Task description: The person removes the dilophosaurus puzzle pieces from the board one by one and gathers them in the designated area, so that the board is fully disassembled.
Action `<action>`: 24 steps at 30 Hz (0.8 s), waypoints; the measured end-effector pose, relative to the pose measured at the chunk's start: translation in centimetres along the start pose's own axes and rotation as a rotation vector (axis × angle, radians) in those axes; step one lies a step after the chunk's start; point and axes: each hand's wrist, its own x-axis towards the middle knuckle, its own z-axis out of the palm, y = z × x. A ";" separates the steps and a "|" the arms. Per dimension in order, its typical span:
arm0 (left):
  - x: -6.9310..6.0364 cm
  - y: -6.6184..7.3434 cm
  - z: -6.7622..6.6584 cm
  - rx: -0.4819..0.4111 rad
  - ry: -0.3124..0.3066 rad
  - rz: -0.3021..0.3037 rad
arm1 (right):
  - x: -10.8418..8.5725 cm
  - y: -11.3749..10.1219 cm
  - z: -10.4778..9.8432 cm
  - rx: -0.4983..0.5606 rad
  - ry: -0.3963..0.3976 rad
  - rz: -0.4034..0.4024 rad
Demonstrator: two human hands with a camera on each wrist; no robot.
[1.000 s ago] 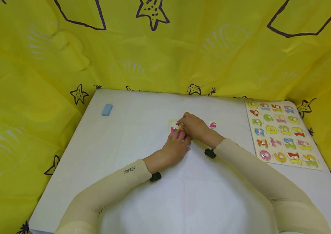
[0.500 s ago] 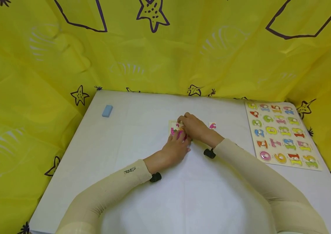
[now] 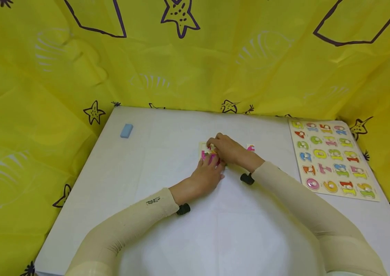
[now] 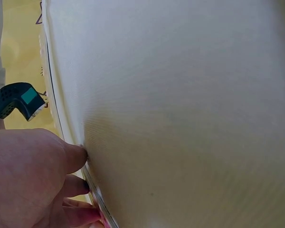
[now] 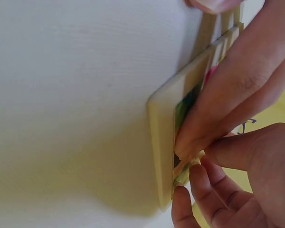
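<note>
A small wooden jigsaw puzzle board [image 3: 200,147] with pink and white artwork lies on the white table, partly covered by both hands. My left hand [image 3: 207,178] rests on its near side, with fairly straight fingers pressing the pieces. Over the right part of the board, my right hand [image 3: 229,149] pinches a small puzzle piece [image 5: 182,176] between thumb and fingers at the tray's recess; fingers hide most of this piece. The board's pale raised rim [image 5: 156,137] shows in the right wrist view. Just beyond my right wrist lies a loose pink-and-white puzzle piece [image 3: 251,147].
A number puzzle board [image 3: 333,159] with colourful knobbed numerals lies along the table's right side. A light blue block [image 3: 126,130] sits at the back left. Yellow patterned cloth [image 3: 195,69] hangs behind and beside the white table [image 3: 167,237].
The fingers of my right hand have shifted slightly left over the board. My left hand stays in place on the puzzle.
</note>
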 end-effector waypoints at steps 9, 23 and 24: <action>0.1 0.0 0.3 -0.006 -0.004 -0.004 | 0.5 0.1 -0.1 0.021 -0.025 0.006; 0.4 -0.2 0.5 -0.028 -0.029 -0.008 | 0.8 -0.1 -0.2 0.071 -0.046 0.068; 0.4 -0.2 0.5 -0.030 -0.028 -0.008 | 0.8 -0.1 -0.2 0.070 -0.046 0.070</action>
